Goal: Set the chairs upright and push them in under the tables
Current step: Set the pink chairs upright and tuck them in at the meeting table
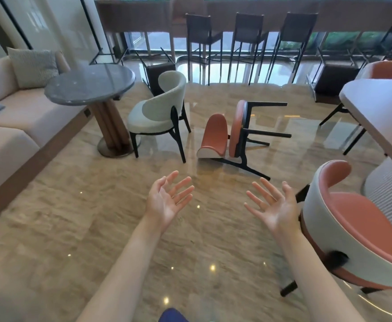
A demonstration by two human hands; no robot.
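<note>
nearest the camera, over the polished stone floor, the left hand and right hand are held out palm-up, fingers straight and spread apart, holding nothing. just right of the right hand stands an upright orange-seated chair with a white back, beside the pale desk at the right edge. past the hands, in open floor, the tipped orange chair lies on its side, seat facing left, dark legs pointing right, touching nothing but the floor. just left of it an upright white chair stands near the round grey desk on its wooden pedestal, not pushed in under it. a beige sofa with cushions runs along the left wall. behind the white chair a dark stool lies overturned; another overturned dark stool lies far right. three upright bar stools line the long counter by the windows. no writing can be read.
</note>
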